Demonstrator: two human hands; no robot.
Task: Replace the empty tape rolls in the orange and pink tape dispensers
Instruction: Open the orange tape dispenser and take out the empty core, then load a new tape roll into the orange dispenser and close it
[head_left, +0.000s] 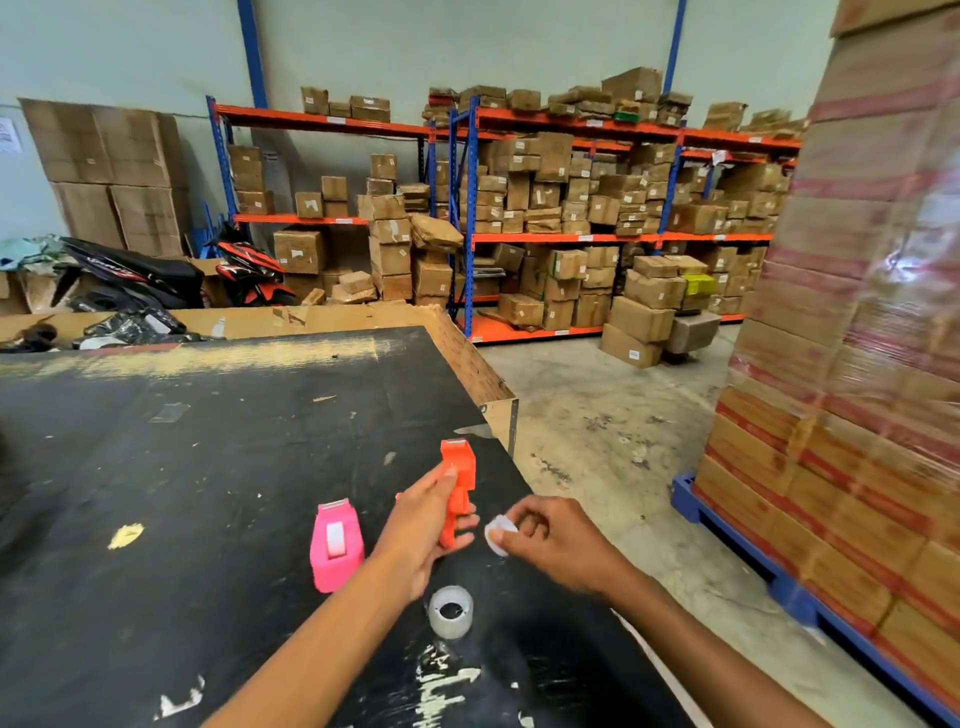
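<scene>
The pink dispenser (336, 545) stands on the counter (156, 467). The left hand (421, 525) wraps the orange dispenser (458, 493), light stiff plastic, best held by its body. Nearer lies a roll (451, 611). The right hand (550, 540) pinches a small white core (500, 532), probably light and slippery.

The desk (208, 467) lies bare toward its far and left edges; near the right edge, a pink dispenser (336, 545) and tape roll (451, 611) crowd the way.

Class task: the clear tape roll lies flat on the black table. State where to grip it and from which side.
Grip the clear tape roll across its outer rim, coming from above: it lies flat on the table, hole up, sides unobstructed.
</scene>
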